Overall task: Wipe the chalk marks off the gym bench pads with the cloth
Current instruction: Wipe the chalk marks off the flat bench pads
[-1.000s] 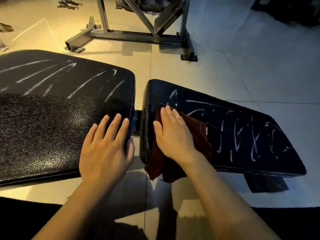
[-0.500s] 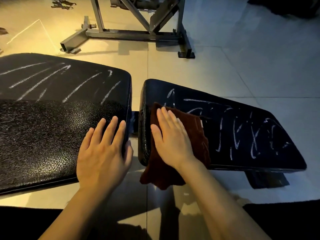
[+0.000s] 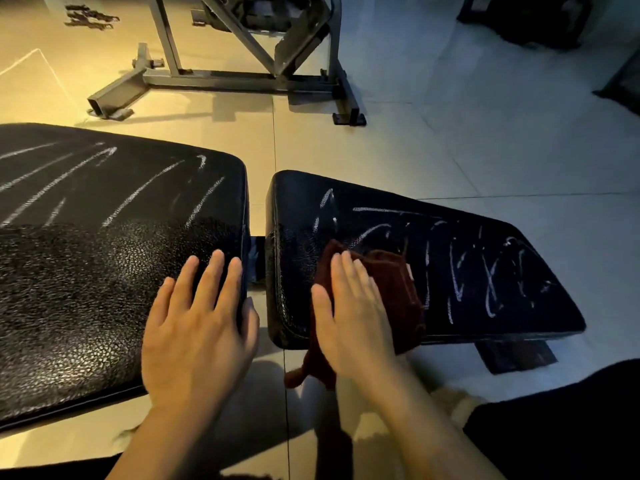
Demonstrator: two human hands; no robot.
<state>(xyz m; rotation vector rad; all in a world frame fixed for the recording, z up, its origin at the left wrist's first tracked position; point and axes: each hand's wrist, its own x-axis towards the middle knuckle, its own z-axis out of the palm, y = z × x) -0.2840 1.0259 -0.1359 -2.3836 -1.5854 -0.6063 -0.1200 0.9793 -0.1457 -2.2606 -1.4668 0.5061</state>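
Observation:
Two black bench pads lie side by side with a narrow gap between them. The left pad [image 3: 86,271] bears long white chalk strokes on its far half. The right pad [image 3: 502,271] is covered with chalk scribbles. A dark red cloth [image 3: 394,278] lies on the right pad's near left part and hangs over the near edge. My right hand [image 3: 353,313] presses flat on the cloth with straight fingers. My left hand [image 3: 197,327] rests flat on the left pad's near right corner, its thumb over the pad's end.
A grey metal machine frame [image 3: 242,77] stands on the tiled floor beyond the pads. Dark objects sit at the far right [image 3: 526,19]. A black mat or dark edge runs along the bottom right [image 3: 571,427]. The bench's foot [image 3: 516,355] shows under the right pad.
My right hand has slid the cloth toward the near edge of the right pad and slightly right. The left hand stays on the left pad's corner.

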